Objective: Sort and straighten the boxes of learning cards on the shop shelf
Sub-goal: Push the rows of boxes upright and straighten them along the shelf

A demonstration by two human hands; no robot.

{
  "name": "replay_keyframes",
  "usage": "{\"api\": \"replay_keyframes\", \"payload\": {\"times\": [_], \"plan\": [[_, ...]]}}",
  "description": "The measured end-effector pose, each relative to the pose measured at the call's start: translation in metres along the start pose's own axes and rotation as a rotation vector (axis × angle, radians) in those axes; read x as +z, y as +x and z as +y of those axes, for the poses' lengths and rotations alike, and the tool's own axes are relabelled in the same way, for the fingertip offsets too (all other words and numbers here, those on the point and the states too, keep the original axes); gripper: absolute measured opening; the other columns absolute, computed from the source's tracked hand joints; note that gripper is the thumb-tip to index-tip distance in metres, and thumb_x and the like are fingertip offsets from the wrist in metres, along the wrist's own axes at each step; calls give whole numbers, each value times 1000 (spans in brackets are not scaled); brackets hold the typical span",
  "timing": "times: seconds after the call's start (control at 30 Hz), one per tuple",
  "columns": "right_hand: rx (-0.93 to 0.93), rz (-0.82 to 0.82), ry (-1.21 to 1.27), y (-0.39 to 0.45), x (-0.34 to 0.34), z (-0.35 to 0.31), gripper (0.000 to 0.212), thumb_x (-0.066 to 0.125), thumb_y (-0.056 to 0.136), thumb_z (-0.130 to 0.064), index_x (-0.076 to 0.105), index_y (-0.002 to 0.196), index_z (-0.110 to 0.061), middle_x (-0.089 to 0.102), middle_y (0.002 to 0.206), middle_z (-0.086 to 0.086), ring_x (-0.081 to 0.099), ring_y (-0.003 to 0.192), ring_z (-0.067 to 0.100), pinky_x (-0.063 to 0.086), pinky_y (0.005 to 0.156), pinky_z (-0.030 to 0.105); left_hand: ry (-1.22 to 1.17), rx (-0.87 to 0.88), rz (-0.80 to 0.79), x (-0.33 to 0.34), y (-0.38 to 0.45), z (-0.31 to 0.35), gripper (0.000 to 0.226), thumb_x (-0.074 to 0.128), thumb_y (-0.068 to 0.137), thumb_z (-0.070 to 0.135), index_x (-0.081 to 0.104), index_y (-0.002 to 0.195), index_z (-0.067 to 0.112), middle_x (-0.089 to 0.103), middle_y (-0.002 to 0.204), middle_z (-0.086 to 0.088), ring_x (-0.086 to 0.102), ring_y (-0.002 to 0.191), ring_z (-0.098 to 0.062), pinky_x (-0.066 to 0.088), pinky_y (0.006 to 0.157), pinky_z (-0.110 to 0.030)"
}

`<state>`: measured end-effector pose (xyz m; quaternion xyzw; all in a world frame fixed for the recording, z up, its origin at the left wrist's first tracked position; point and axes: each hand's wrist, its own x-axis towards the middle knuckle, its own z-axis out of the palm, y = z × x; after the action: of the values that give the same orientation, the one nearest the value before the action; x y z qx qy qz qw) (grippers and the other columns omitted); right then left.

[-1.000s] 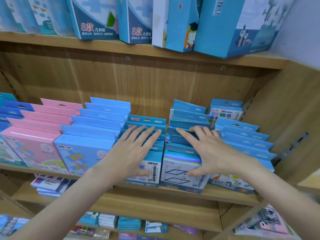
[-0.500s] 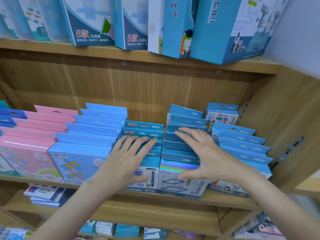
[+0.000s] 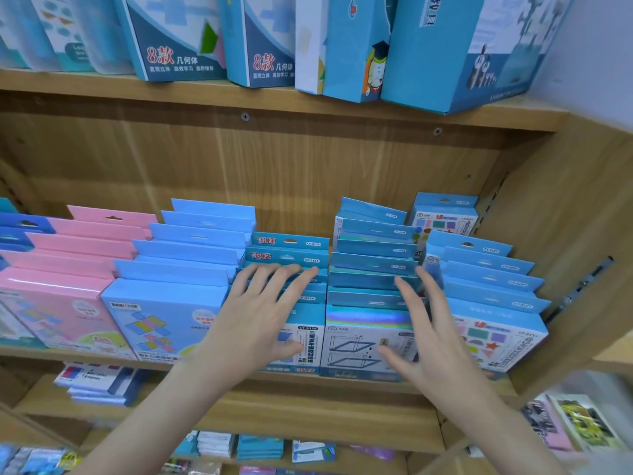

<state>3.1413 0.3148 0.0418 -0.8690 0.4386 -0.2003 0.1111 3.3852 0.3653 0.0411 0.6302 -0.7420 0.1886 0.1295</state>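
Rows of card boxes stand one behind another on the middle wooden shelf. My left hand lies flat, fingers straight, on the tops of the teal row labelled CY-0159. My right hand is spread over the right side of the row with the holographic front box, its fingertips at the gap beside the right blue row, its thumb on the front face. Neither hand grips a box.
Pink boxes and plain blue boxes fill the rows to the left. Large blue boxes stand on the shelf above. The shelf's wooden side wall closes the right end. Lower shelves hold small packs.
My right hand has slid right across its row toward the gap by the right blue row. My left hand has stayed on the teal row. The camera has come closer.
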Motion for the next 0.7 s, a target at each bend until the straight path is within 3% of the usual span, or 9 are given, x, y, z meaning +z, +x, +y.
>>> {"api": "replay_keyframes", "payload": {"times": [0.1,0.2,0.27,0.4,0.5,0.6,0.7], "plan": [[-69,17,-73,1,-1,3,84,56,79,-56,-2,138,-41,-10,149,-11,15,141,15,24,108,27,-24,-4,-22,-1,-1,1,100,74,49,62,44,132,14,57,119,-4,42,109,-22,25,99,-40],[-55,-37,13,2,-15,5,84,44,71,-75,2,138,-46,-9,147,-24,1,138,-1,14,111,25,-118,-21,-7,-8,0,2,89,47,67,73,44,132,11,53,125,-2,41,115,-18,22,103,-39],[-13,-3,187,12,-34,10,81,39,69,-80,12,138,-46,2,146,-30,8,133,-10,17,107,22,-210,-50,73,-18,7,3,78,39,79,69,49,129,10,55,123,-1,42,115,-14,24,103,-38],[-32,87,255,62,-60,19,72,34,79,-73,30,138,-33,23,149,-12,21,135,0,22,111,28,-278,-96,160,-28,38,6,60,27,92,54,54,124,11,57,123,0,42,120,-12,20,106,-35],[4,-76,219,103,-62,16,77,36,75,-65,23,143,-31,9,155,-3,12,141,12,17,110,29,-270,-96,62,-27,66,6,68,19,88,59,45,134,15,47,137,2,31,133,-13,6,111,-32],[76,-331,132,129,-53,8,95,38,65,-77,14,145,-33,-5,157,2,-3,144,22,12,115,42,-165,-89,-134,-21,85,0,66,28,92,58,30,143,16,30,149,6,10,141,-9,-4,113,-36],[114,-511,-45,135,-40,8,89,48,77,-69,12,147,-28,-15,156,5,-19,141,30,6,114,50,-172,-119,-292,-13,89,-6,70,32,89,61,29,143,16,29,150,6,12,140,-8,-1,114,-38]]}}
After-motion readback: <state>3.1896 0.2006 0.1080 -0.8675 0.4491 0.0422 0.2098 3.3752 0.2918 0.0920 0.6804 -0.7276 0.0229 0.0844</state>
